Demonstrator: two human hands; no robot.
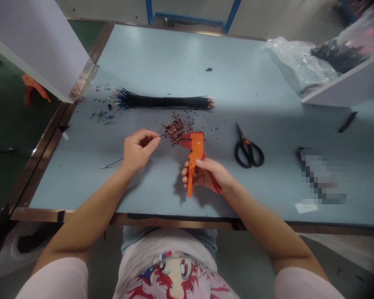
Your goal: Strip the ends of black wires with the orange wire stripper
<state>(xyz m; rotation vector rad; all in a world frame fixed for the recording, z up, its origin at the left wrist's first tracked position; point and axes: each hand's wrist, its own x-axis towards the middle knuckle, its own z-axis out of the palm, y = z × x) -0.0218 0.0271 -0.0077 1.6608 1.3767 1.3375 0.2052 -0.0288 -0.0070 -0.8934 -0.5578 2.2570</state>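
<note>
My left hand (140, 150) pinches a thin black wire (114, 162), whose blue-tipped end sticks out to the left above the table. The wire's other end points right from my fingertips, toward the jaws of an orange and red wire stripper (195, 151). My right hand (210, 174) is wrapped round the stripper's handles. Beneath the tool's head lies a heap of short black and copper scraps (175, 128). Behind it stretches a bundle of black wires (168, 102), blue and metal ends at left, bare copper ends at right.
Black-handled scissors (249, 154) lie right of the stripper. Farther right are a blurred-out object (322, 176) and a white paper slip (306, 207). A clear plastic bag (302, 62) sits behind the right panel (349, 85). Another white panel (40, 45) stands at the left.
</note>
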